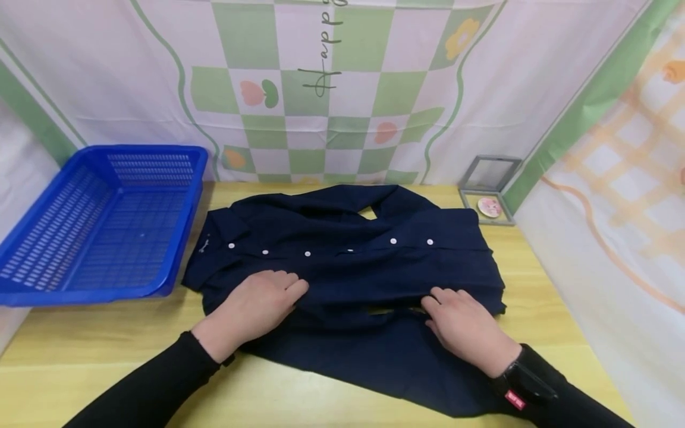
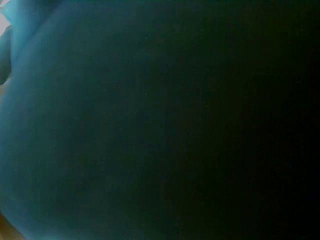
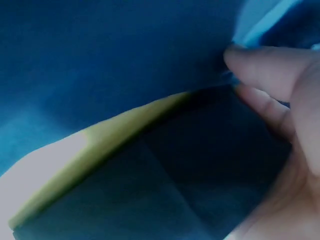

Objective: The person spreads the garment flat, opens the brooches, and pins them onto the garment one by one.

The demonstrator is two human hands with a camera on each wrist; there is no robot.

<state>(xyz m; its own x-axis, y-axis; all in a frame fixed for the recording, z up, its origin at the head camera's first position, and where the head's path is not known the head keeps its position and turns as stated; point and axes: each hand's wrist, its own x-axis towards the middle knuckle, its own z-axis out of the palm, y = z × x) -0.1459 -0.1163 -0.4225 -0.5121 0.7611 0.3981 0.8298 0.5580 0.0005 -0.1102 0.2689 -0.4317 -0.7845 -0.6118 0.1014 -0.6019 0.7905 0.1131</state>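
A navy button-up shirt (image 1: pixel 348 273) lies on the table with its collar to the left and its row of white buttons facing up. One long sleeve (image 1: pixel 364 356) stretches along the near side. My left hand (image 1: pixel 262 306) grips the shirt's near side below the collar, fingers curled into the cloth. Dark cloth (image 2: pixel 125 120) fills almost the whole left wrist view, hiding those fingertips. Toward the hem, my right hand (image 1: pixel 465 327) pinches the shirt's near side edge. In the right wrist view, its thumb and finger (image 3: pixel 270 70) close on the fabric beside a gap.
A blue plastic basket (image 1: pixel 141 238) stands on the left, close to the collar. At the back right is an open grey-framed case (image 1: pixel 487 196) with a round pink piece in it. A patterned curtain (image 1: pixel 321 119) hangs behind the wooden table (image 1: pixel 96 356).
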